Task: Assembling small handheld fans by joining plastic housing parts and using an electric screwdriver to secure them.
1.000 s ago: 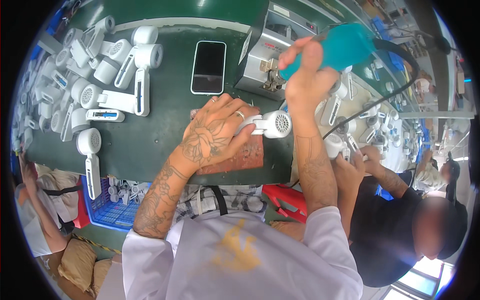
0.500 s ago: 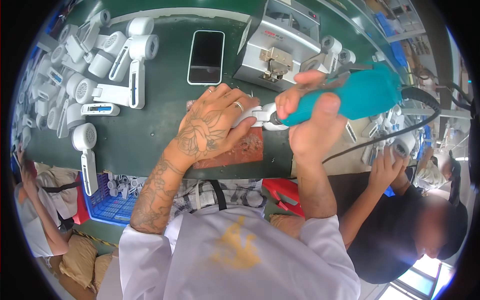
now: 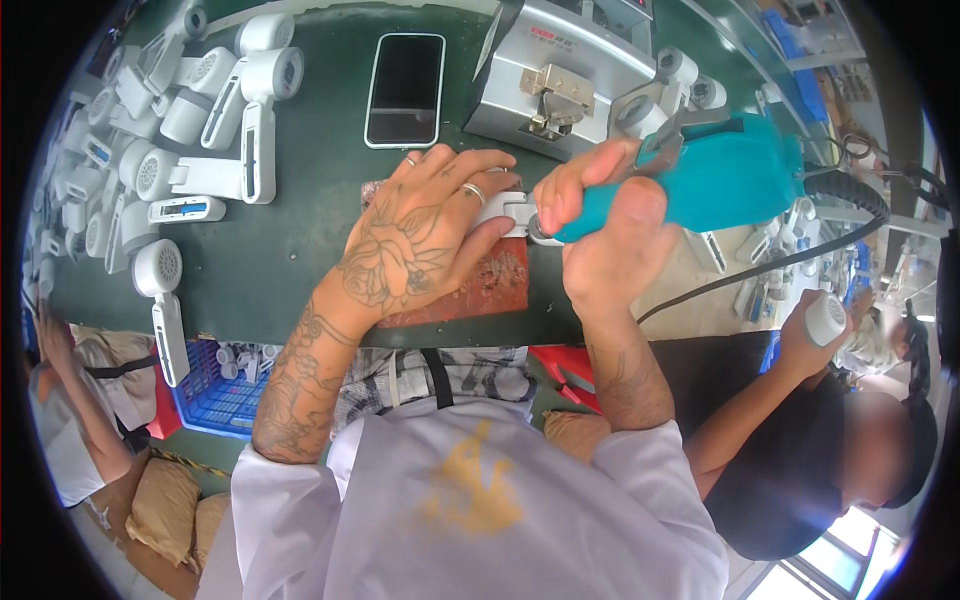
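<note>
My left hand [image 3: 415,240] lies flat over a white plastic handheld device [image 3: 505,208], pressing it onto a reddish-brown mat [image 3: 480,290] on the green table [image 3: 300,250]. My right hand [image 3: 600,225] grips a teal electric screwdriver [image 3: 710,175], held level with its tip against the end of the white device. A black cable [image 3: 800,255] runs from the back of the screwdriver to the right. Most of the white device is hidden under my left palm.
Several white handheld devices [image 3: 215,120] are piled at the table's left. A black smartphone [image 3: 405,88] lies face up at the back, beside a grey metal machine [image 3: 560,85]. A blue crate [image 3: 225,390] sits under the table. A person in black [image 3: 800,440] at right holds a white device.
My right hand has brought the teal screwdriver down from an upright, raised pose to level, its tip now at the white device. My left hand has stayed on the device.
</note>
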The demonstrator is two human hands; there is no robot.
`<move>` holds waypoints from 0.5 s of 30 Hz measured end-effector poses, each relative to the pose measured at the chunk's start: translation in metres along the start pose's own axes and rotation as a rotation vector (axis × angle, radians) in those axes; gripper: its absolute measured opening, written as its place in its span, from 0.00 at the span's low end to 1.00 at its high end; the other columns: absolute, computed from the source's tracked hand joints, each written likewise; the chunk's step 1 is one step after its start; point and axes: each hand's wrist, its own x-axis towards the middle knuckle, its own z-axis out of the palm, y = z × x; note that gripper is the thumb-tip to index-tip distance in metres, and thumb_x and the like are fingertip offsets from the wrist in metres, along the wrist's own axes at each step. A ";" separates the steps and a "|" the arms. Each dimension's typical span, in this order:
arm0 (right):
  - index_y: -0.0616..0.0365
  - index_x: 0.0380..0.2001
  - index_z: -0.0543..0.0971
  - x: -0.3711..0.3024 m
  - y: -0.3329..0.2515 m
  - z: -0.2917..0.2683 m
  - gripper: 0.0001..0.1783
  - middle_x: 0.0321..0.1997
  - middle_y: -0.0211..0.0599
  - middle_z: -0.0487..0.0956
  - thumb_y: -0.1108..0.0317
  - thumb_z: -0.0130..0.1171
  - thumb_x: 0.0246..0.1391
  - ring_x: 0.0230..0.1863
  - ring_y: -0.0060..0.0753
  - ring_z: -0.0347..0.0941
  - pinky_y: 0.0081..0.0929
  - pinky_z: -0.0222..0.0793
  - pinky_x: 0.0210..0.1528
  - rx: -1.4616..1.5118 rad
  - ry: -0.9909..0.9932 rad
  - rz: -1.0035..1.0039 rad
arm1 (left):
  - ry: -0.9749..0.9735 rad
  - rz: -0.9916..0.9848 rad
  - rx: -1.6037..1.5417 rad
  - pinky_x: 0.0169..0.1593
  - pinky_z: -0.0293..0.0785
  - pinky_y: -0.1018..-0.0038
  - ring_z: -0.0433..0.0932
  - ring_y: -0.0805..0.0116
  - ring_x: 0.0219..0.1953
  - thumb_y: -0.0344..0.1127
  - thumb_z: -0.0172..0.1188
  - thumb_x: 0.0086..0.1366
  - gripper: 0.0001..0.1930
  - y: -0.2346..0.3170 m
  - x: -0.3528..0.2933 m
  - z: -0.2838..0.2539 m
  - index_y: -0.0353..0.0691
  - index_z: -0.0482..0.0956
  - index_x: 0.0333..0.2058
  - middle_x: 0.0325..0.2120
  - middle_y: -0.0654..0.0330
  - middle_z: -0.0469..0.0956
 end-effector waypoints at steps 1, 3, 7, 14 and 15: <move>0.61 0.36 0.69 0.000 0.000 0.000 0.30 0.22 0.40 0.72 0.39 0.54 0.66 0.22 0.33 0.68 0.35 0.68 0.29 0.000 0.005 -0.001 | -0.003 0.004 0.000 0.57 0.70 0.56 0.74 0.51 0.51 0.35 0.64 0.63 0.17 0.001 0.001 -0.001 0.42 0.81 0.50 0.56 0.62 0.75; 0.61 0.38 0.70 0.001 0.001 0.004 0.31 0.24 0.40 0.73 0.38 0.55 0.66 0.23 0.34 0.69 0.34 0.69 0.30 0.018 0.009 0.006 | 0.001 -0.015 0.004 0.58 0.70 0.55 0.75 0.51 0.51 0.36 0.64 0.63 0.17 0.001 0.000 -0.008 0.41 0.81 0.50 0.55 0.61 0.77; 0.61 0.44 0.74 -0.011 0.019 -0.001 0.30 0.26 0.39 0.75 0.40 0.59 0.63 0.27 0.36 0.70 0.34 0.69 0.32 0.017 0.091 0.046 | 0.077 0.104 0.041 0.55 0.72 0.59 0.77 0.58 0.50 0.41 0.67 0.61 0.17 -0.009 -0.009 -0.009 0.39 0.82 0.46 0.49 0.59 0.79; 0.55 0.40 0.67 -0.058 -0.054 -0.017 0.41 0.19 0.27 0.67 0.22 0.49 0.57 0.17 0.22 0.62 0.20 0.57 0.19 0.279 0.287 -0.035 | 0.336 -0.111 0.141 0.51 0.78 0.61 0.82 0.55 0.45 0.39 0.70 0.57 0.17 0.019 -0.060 -0.032 0.44 0.83 0.45 0.42 0.55 0.82; 0.55 0.40 0.67 -0.065 -0.058 -0.021 0.40 0.19 0.27 0.67 0.23 0.49 0.58 0.16 0.22 0.61 0.20 0.57 0.18 0.257 0.290 -0.055 | 0.353 -0.444 0.043 0.51 0.78 0.62 0.81 0.53 0.46 0.39 0.70 0.59 0.18 0.021 -0.068 -0.057 0.43 0.82 0.47 0.43 0.52 0.82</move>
